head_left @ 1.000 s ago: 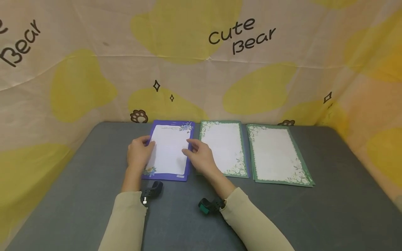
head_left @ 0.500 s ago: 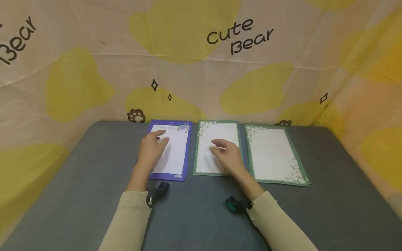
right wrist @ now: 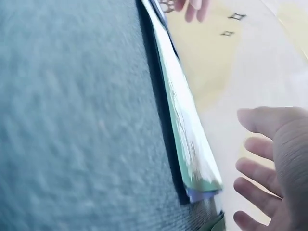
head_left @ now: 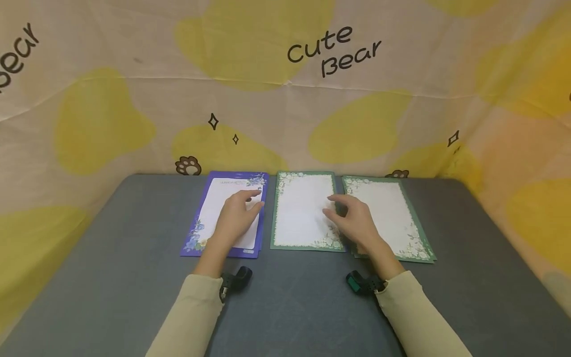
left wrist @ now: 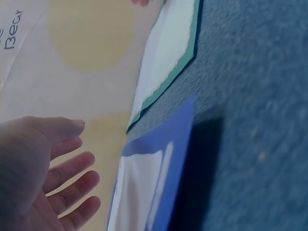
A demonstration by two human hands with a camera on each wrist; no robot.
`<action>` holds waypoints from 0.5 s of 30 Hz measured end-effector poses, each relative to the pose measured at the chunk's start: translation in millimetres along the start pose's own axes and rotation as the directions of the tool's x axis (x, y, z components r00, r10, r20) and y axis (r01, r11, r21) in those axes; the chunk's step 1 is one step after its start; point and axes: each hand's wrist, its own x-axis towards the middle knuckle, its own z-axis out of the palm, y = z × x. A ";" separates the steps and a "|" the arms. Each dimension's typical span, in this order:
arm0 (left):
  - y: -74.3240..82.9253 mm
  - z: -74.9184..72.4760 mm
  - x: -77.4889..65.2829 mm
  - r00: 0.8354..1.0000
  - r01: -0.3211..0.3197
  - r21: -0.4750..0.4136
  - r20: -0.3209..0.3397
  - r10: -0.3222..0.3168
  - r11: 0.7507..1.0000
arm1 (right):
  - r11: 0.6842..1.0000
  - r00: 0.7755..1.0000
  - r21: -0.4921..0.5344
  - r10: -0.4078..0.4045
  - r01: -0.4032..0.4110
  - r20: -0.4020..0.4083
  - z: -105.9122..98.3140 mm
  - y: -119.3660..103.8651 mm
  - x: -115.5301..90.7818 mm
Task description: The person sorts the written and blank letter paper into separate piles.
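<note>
Three stacks of bordered stationery sheets lie side by side on the grey table. My left hand point(head_left: 236, 215) hovers over the right part of the purple-bordered sheets point(head_left: 216, 201), relaxed fingers pointing right and nothing in them; the left wrist view shows this hand point(left wrist: 43, 178) apart from the purple sheet point(left wrist: 180, 144). Between the green-bordered sheets in the middle point(head_left: 301, 210) and those at the right point(head_left: 392, 206) is my right hand point(head_left: 354, 218), its thumb and fingers spread. In the right wrist view its fingers point(right wrist: 257, 171) stand clear of the middle sheets' near corner point(right wrist: 192, 144).
The grey table point(head_left: 290, 302) extends in front of the sheets and to both sides. Behind it hangs a cream and yellow cloth point(head_left: 267, 114) printed with words and paw marks. Black straps with small cameras point(head_left: 238, 280) sit on both wrists.
Both hands have moved right: the left from the purple stack's left edge to over its right side, the right from the purple stack to the middle stack's right edge. The stacks stay in place.
</note>
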 end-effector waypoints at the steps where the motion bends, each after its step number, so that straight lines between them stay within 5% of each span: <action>1: 1.4 1.0 -0.2 1.000 -0.007 -0.002 0.005 0.007 1.000 | 1.000 1.000 -0.011 -0.014 0.014 0.004 -0.7 3.1 0.4; 15: 14.1 18.5 5.3 0.992 -0.103 0.018 0.071 0.102 0.994 | 0.994 0.997 -0.085 -0.057 0.061 0.047 4.6 27.6 0.3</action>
